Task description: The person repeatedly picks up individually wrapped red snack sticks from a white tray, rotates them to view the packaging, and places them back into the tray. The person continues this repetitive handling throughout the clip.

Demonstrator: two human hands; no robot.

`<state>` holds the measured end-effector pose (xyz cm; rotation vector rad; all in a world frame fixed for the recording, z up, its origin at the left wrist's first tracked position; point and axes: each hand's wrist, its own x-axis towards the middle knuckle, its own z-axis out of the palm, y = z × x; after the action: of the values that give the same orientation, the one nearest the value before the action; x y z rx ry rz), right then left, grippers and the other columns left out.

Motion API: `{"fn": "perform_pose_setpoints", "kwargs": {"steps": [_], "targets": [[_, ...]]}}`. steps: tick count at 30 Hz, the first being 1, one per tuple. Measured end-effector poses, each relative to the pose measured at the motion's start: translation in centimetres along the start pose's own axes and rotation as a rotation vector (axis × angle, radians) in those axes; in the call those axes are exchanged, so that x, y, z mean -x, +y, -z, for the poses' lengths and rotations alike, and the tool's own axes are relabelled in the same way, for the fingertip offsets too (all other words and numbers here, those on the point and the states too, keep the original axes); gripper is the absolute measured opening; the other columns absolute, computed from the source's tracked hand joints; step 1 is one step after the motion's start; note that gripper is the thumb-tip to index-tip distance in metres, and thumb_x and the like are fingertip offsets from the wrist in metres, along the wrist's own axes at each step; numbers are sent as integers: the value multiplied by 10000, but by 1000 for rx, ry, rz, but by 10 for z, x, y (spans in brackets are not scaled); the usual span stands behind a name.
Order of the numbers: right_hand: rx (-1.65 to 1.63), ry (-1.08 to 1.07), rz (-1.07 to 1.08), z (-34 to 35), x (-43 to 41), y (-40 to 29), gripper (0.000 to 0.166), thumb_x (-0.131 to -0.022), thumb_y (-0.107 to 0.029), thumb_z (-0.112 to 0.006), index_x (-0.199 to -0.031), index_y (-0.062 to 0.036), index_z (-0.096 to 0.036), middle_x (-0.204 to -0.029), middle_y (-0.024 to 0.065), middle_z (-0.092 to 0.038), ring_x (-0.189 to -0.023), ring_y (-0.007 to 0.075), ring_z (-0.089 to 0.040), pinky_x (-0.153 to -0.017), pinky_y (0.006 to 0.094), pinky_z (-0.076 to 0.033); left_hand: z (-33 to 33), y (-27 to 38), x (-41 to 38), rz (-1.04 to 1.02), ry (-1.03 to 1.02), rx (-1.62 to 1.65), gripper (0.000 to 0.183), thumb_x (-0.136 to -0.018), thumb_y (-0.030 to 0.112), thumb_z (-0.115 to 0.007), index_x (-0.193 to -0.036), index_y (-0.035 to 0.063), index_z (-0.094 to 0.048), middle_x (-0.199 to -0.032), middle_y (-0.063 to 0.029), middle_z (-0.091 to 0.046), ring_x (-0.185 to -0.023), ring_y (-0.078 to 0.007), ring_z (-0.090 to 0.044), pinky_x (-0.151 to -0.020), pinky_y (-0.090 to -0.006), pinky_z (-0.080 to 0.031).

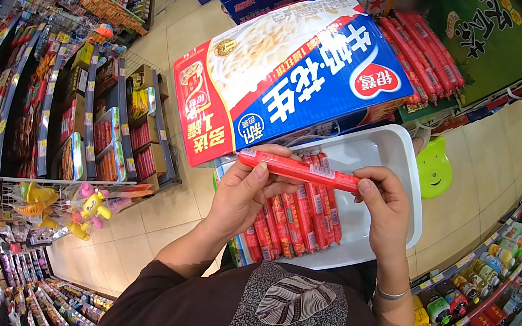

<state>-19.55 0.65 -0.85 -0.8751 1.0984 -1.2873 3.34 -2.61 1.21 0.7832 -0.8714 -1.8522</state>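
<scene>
A red plastic-wrapped sausage stick [285,167] is held level between both hands, above a white plastic tub [372,150]. My left hand [245,185] grips its left end, thumb on top and fingers beneath. At the right end, my right hand [385,199] pinches the tip between thumb and fingers. Below the hands, several similar red wrapped sticks [300,222] lie side by side in the left part of the tub. Small white labels with printed codes show on the wrappers. The held stick hides part of the row.
A large printed drink carton [297,74] lies just beyond the tub. More red sticks [425,58] rest on a green box [492,40] at the upper right. A green smiley stool [433,167] stands right of the tub. Snack shelves [55,111] and bottle shelves [476,290] flank the tiled floor.
</scene>
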Motion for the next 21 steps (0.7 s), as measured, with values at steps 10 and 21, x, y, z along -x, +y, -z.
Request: {"fn": "perform_pose_setpoints", "kwargs": {"steps": [10,21], "targets": [[-9,-9,0,-1,-1,-1,135,-923,-98,-592,-1031,-17,-599,-906,-8,-590,-787,53,-514,-713,200,-427,1,-1,-1,-19,1,-29,434,-1004,317,-407,-1280,-18,-424,-1235,-197,-540,-1075,-273,-608,-914,-365,-520],[421,-569,-272,-3,23,-20,488,-798,-142,-718,-1223,-2,-522,-787,50,-571,-687,142,-563,-632,274,-463,16,2,-6,236,-62,-450,285,-983,247,-504,-1116,0,-553,-947,-91,-648,-833,-155,-636,-727,-278,-511]]}}
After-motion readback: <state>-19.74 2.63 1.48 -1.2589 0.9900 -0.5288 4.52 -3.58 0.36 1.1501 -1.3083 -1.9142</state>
